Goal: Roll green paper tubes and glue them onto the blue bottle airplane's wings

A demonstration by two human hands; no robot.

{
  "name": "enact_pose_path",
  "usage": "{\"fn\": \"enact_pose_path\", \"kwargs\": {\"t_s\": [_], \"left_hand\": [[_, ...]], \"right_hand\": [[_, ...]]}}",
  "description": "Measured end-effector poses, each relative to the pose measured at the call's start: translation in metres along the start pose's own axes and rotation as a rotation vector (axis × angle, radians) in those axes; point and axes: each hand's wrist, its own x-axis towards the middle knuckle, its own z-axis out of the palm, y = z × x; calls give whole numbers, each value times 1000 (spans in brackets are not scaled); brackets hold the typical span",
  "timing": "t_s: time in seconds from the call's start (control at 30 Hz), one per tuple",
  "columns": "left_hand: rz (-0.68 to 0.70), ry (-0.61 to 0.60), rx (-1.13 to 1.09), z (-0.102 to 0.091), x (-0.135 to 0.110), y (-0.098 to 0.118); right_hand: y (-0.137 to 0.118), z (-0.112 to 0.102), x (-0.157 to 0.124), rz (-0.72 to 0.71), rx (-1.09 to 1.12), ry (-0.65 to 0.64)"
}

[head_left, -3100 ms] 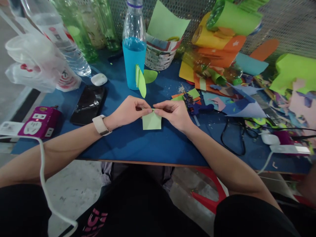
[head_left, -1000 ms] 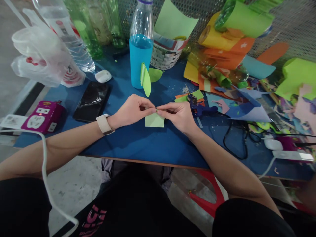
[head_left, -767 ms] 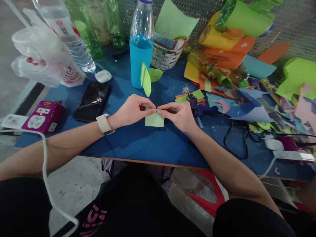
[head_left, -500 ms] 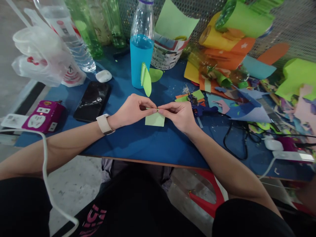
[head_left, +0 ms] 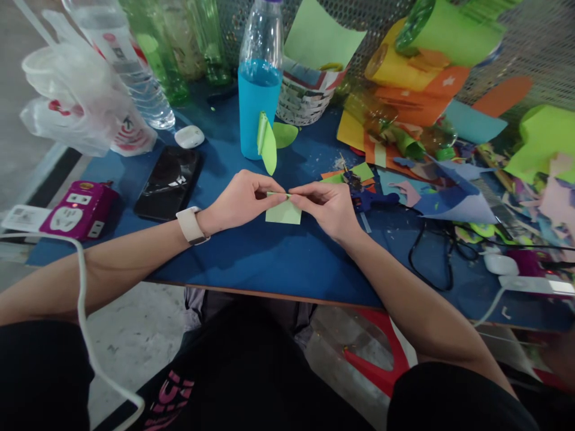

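A small light green paper square (head_left: 283, 213) is pinched along its top edge by both hands just above the blue table (head_left: 269, 263). My left hand (head_left: 238, 200), with a pale watch on the wrist, grips the left part of that edge with closed fingers. My right hand (head_left: 326, 206) pinches the right part, fingertips meeting the left hand's. Behind the hands stands a bottle with a blue sleeve (head_left: 259, 90) that has green paper leaves (head_left: 268, 146) stuck to it.
A black phone (head_left: 168, 182), a white earbud case (head_left: 189, 136) and a magenta power strip (head_left: 74, 211) lie at the left. A blue glue gun (head_left: 372, 199), black cables (head_left: 431, 251) and heaps of coloured paper (head_left: 404, 90) fill the right. Bottles and a basket (head_left: 303, 99) line the back.
The paper hanging below my fingers has become shorter as its top edge is folded or rolled over. Both hands stay in nearly the same place.
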Motion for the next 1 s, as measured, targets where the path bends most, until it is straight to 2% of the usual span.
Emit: {"fn": "enact_pose_path", "kwargs": {"t_s": [0.4,0.77,1.0], "left_hand": [[-17,-6,-26,0,0,2],[15,46,-47,2,0,-2],[-19,37,-88,2,0,4]], "right_hand": [[0,0,-2,-5,-58,32],[-1,-1,0,14,-24,-8],[-1,0,-1,13,-41,20]]}}
